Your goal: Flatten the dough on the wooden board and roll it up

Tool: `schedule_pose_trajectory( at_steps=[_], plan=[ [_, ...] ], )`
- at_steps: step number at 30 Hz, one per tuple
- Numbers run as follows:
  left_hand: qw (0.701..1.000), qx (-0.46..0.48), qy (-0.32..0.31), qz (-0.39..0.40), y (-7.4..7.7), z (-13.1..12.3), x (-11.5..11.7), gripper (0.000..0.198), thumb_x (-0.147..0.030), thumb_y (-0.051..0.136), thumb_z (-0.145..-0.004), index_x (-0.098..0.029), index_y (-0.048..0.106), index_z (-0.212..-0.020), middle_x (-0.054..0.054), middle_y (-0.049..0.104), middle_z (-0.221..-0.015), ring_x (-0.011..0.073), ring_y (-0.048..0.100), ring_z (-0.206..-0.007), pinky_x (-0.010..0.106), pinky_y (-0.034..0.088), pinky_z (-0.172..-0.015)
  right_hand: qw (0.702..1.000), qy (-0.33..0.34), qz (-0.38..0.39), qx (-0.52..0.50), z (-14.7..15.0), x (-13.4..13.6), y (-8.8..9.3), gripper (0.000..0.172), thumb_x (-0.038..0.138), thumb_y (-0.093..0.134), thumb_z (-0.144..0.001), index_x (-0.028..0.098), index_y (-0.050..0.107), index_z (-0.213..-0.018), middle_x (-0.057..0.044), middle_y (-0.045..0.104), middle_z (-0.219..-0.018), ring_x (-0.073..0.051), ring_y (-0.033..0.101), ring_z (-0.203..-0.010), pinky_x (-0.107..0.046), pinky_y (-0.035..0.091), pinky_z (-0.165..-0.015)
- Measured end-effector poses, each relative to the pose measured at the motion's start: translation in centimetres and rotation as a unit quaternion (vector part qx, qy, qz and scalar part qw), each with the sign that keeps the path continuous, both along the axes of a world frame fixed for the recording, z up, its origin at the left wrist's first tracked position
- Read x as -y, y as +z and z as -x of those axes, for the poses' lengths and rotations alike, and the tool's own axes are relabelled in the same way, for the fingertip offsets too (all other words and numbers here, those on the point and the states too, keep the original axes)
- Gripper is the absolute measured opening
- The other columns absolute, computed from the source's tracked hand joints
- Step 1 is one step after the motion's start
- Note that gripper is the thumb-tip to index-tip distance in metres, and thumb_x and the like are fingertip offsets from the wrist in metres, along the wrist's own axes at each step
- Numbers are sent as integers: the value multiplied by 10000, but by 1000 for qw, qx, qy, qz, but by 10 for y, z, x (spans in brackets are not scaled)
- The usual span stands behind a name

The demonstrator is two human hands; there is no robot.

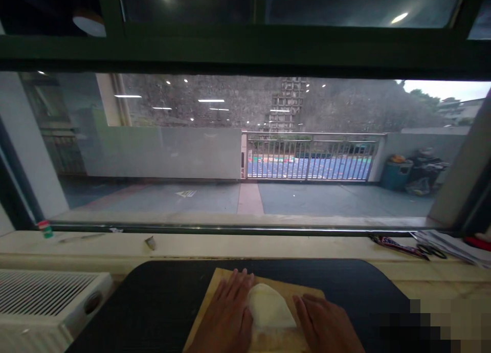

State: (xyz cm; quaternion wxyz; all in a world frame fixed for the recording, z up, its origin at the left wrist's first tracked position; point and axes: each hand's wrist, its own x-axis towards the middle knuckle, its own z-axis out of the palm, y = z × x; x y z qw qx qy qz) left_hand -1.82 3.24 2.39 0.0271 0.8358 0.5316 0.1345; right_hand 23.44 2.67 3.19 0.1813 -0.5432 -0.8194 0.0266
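Observation:
A pale, rounded flat piece of dough (pixel 268 307) lies on a light wooden board (pixel 278 342). My left hand (pixel 228 312) rests flat on the board at the dough's left side, fingers stretched forward and thumb by the dough's edge. On the other side, my right hand (pixel 326 320) is closed, its thumb against curled fingers, close to the dough's right corner. Whether anything is inside that hand is hidden. The bottom of the frame cuts off both wrists.
The board sits on a black table (pixel 164 302) against a windowsill (pixel 230 245). On the sill are a small red-and-green container (pixel 45 229), scissors (pixel 431 250), a patterned strap (pixel 399 246) and papers (pixel 450 245). A white radiator (pixel 49 296) stands left.

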Motion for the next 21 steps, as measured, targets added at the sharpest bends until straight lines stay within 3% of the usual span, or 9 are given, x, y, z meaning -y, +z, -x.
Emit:
schedule_pose_trajectory(
  at_steps=[3,7,10,15,18,21],
  plan=[
    [1000,-2,-10,-26,-13,2,-8,596,-206,448,-918,-239,380,-1509,41,375,-1563,273,352,-1434,500,349,-1161,1000,-19,16,-6,1,-8,-6,603,386,180,-1057,268,708,-790,-25,744,-806,-174,708,-749,-277,425,-658],
    [999,0,-14,-43,-16,10,-12,512,-239,388,-971,-202,429,-1480,70,430,-1529,249,410,-1400,445,382,-1140,999,-22,0,31,7,-12,10,622,403,219,-1058,254,705,-700,-35,733,-713,-173,683,-637,-300,359,-589],
    [999,-6,-3,-46,-13,11,-11,504,-288,387,-986,-196,430,-1479,84,416,-1534,252,377,-1413,424,379,-1145,999,2,-19,43,9,-12,19,590,372,228,-1060,252,718,-752,-30,736,-727,-166,675,-619,-303,329,-572],
    [999,-34,30,-2,-2,2,-10,541,-258,420,-948,-216,427,-1487,69,368,-1554,308,307,-1437,528,327,-1166,999,-27,-25,26,12,-25,8,563,336,263,-1054,240,702,-714,-34,717,-710,-153,660,-631,-288,323,-572],
    [998,-48,16,43,10,-2,-9,468,-244,416,-950,-254,545,-1400,63,384,-1548,333,295,-1438,599,298,-1157,997,-41,-26,56,15,-42,9,510,370,403,-1012,224,676,-607,-54,687,-628,-174,653,-620,-303,296,-567],
    [996,-69,-6,49,22,-2,-7,433,-233,369,-976,-233,604,-1339,75,393,-1544,337,281,-1443,615,267,-1161,997,-20,-31,64,17,-49,21,546,410,386,-1023,224,682,-604,-62,697,-634,-167,656,-623,-303,289,-583]
  ],
)
